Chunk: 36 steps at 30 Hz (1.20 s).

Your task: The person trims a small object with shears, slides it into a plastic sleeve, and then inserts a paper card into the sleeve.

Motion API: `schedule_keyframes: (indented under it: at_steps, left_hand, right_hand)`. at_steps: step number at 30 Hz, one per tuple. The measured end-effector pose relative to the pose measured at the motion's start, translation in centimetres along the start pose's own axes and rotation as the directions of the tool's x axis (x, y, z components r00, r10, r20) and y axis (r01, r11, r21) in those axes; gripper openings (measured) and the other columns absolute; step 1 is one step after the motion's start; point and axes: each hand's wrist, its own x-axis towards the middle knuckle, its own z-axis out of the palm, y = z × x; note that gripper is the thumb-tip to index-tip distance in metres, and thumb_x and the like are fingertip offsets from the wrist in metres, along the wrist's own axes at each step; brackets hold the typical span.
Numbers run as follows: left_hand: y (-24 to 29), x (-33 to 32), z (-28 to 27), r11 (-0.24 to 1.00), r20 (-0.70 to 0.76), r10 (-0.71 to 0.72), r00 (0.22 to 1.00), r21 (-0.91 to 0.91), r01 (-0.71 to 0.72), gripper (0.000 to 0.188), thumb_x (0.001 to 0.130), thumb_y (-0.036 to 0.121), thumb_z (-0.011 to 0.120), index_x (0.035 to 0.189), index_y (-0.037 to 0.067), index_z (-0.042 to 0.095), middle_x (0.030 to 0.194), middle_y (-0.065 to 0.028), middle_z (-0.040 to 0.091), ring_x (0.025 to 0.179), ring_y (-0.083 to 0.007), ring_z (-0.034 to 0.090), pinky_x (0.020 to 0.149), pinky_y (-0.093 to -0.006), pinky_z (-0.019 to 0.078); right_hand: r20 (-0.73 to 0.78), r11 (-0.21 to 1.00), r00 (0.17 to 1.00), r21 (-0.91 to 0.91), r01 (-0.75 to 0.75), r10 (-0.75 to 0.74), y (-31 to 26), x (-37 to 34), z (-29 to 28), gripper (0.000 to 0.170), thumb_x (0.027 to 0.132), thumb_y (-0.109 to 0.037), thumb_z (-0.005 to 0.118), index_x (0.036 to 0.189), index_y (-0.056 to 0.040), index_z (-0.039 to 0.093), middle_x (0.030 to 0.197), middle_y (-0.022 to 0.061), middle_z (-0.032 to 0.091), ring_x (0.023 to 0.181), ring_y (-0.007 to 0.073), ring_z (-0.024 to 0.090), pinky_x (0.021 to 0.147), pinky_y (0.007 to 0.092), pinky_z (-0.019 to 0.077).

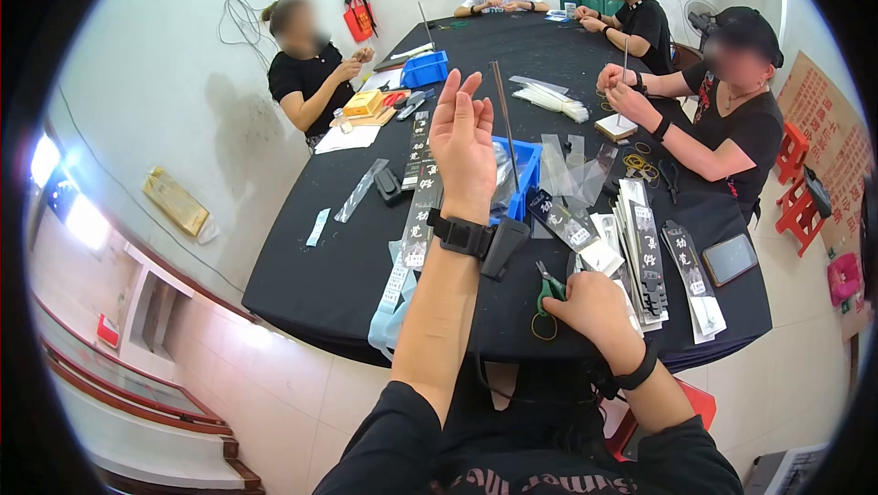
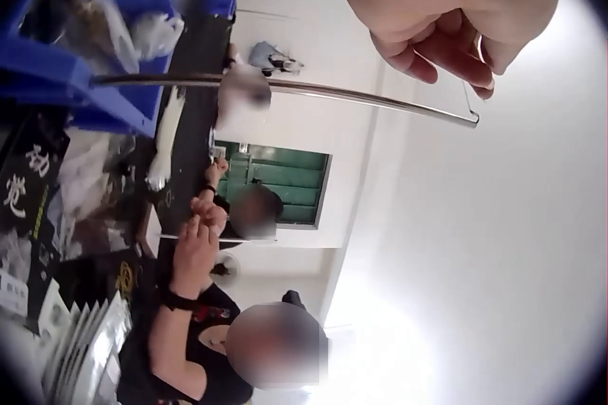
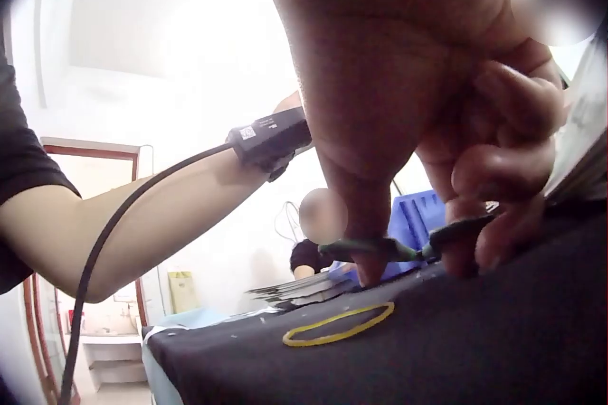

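Observation:
My left hand [image 1: 465,138] is raised over the table with the palm turned up, beside a thin upright metal rod [image 1: 505,120]. In the left wrist view its fingertips come close to the tip of the rod [image 2: 380,99], and a fine line [image 2: 468,99] runs between them and that tip. The thumb and fingers pinch the line. Down at the near table edge, my right hand [image 1: 599,312] holds green-handled scissors [image 1: 549,290], blades pointing away from me. A yellow rubber band [image 3: 332,339] lies on the black cloth below the scissors.
A blue basket [image 1: 528,170] with clear bags stands around the rod's foot. Printed black packets [image 1: 647,248] lie to the right, near a phone [image 1: 730,259]. Black pliers [image 1: 670,180] and rubber bands [image 1: 637,166] lie beyond. Several people sit around the black-covered table [image 1: 311,220].

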Motion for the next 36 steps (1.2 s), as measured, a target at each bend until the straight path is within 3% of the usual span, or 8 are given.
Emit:
schedule_keyframes:
  at_steps: [4,10,16,22,25,28,35,36]
  left_hand:
    - [-0.5,-0.9,0.0,0.999,-0.030,-0.016,0.999,-0.049,0.014,0.031,0.101,0.011,0.056,0.132,0.006,0.059,0.130,-0.0110,0.062,0.090,-0.0057,0.060,0.092,-0.0280,0.0525]
    - [0.0,-3.8,-2.4,0.863,-0.022,-0.062,0.998,0.501,0.065,0.029,0.097,0.001,0.048,0.117,0.000,0.067,0.113,-0.0101,0.070,0.085,-0.0077,0.063,0.082,-0.0235,0.0515]
    - [0.9,-6.0,-3.8,0.555,0.292,-0.017,0.956,0.798,-0.234,0.023,0.087,-0.004,0.050,0.095,-0.001,0.072,0.089,-0.0084,0.073,0.085,-0.0163,0.068,0.075,-0.0282,0.0520]
    - [1.0,-6.0,-3.9,0.376,0.512,0.207,0.834,0.745,-0.551,0.019,0.087,-0.005,0.056,0.095,0.004,0.071,0.106,-0.0106,0.068,0.088,-0.0204,0.066,0.073,-0.0306,0.0522]
    - [1.0,-6.5,-3.8,0.245,0.507,0.291,0.811,0.780,-0.575,0.018,0.089,-0.002,0.059,0.102,0.005,0.069,0.113,-0.0121,0.062,0.086,-0.0216,0.064,0.077,-0.0297,0.0506]
    - [0.5,-7.0,-4.1,0.391,0.353,0.272,0.895,0.809,-0.438,0.025,0.090,0.000,0.061,0.114,0.006,0.065,0.110,-0.0117,0.059,0.088,-0.0210,0.061,0.078,-0.0300,0.0491]
    - [0.0,-6.9,-4.3,0.390,0.348,0.294,0.890,0.806,-0.444,0.039,0.089,0.001,0.060,0.127,0.003,0.056,0.103,-0.0089,0.060,0.095,-0.0182,0.059,0.080,-0.0298,0.0478]
    - [-0.1,-6.9,-4.4,0.271,0.417,0.304,0.857,0.824,-0.497,0.040,0.088,0.001,0.059,0.128,0.004,0.056,0.105,-0.0081,0.062,0.095,-0.0195,0.060,0.086,-0.0337,0.0457]
  right_hand:
    - [-0.023,1.000,1.000,0.003,0.015,-0.015,0.0,-0.1,0.0,0.050,0.073,-0.049,0.075,0.077,0.0009,0.073,0.076,0.0209,0.070,0.077,0.0368,0.070,0.072,0.0451,0.0563]
    - [-0.002,1.000,1.000,0.013,0.004,-0.003,0.0,-0.2,-0.2,0.049,0.073,-0.048,0.074,0.077,0.0006,0.072,0.076,0.0209,0.069,0.076,0.0370,0.070,0.071,0.0450,0.0561]
    - [0.010,1.000,1.000,0.019,0.017,-0.017,0.1,-0.2,0.0,0.048,0.073,-0.046,0.074,0.078,0.0013,0.071,0.078,0.0218,0.069,0.079,0.0378,0.069,0.073,0.0449,0.0556]
    - [0.034,1.000,0.999,-0.014,0.020,-0.019,0.0,0.0,-0.1,0.048,0.073,-0.046,0.074,0.078,0.0018,0.071,0.078,0.0224,0.069,0.079,0.0385,0.069,0.073,0.0452,0.0554]
    - [0.048,1.000,0.999,-0.008,0.001,-0.001,-0.1,0.0,-0.2,0.048,0.073,-0.046,0.073,0.079,0.0022,0.071,0.079,0.0230,0.069,0.079,0.0387,0.069,0.074,0.0452,0.0555]
    - [0.062,1.000,0.998,0.001,-0.015,0.015,-0.2,-0.1,-0.4,0.049,0.073,-0.045,0.073,0.079,0.0028,0.071,0.080,0.0236,0.069,0.080,0.0391,0.069,0.075,0.0452,0.0556]
    - [0.042,0.999,0.999,-0.052,0.007,-0.005,-0.4,-0.1,-0.2,0.048,0.075,-0.044,0.072,0.079,0.0035,0.071,0.082,0.0241,0.069,0.081,0.0396,0.069,0.077,0.0448,0.0554]
    - [0.042,0.998,0.999,-0.060,0.006,-0.003,-0.5,0.0,-0.2,0.048,0.075,-0.044,0.072,0.079,0.0035,0.071,0.082,0.0241,0.069,0.081,0.0396,0.069,0.077,0.0448,0.0554]
